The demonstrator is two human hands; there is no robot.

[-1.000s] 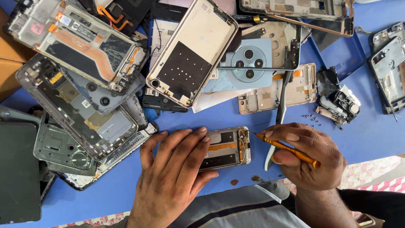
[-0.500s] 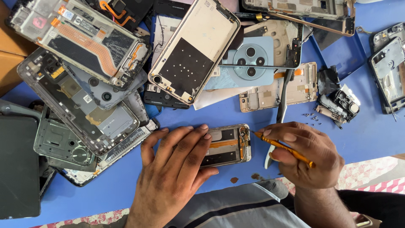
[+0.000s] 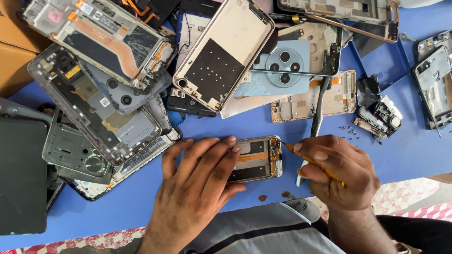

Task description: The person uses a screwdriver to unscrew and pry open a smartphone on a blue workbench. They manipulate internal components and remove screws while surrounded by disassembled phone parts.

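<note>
A: Opened phone frame (image 3: 256, 159), on the blue table (image 3: 405, 150) before the person: where are the hands?
B: Left hand (image 3: 197, 188) spread flat, pressing it down; right hand (image 3: 339, 171) pinching an orange tool (image 3: 313, 162), tip at the frame's edge.
A: Step?
B: Probably prying; next calls for steady leverage.

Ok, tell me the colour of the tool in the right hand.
Orange tool, head view.
</note>
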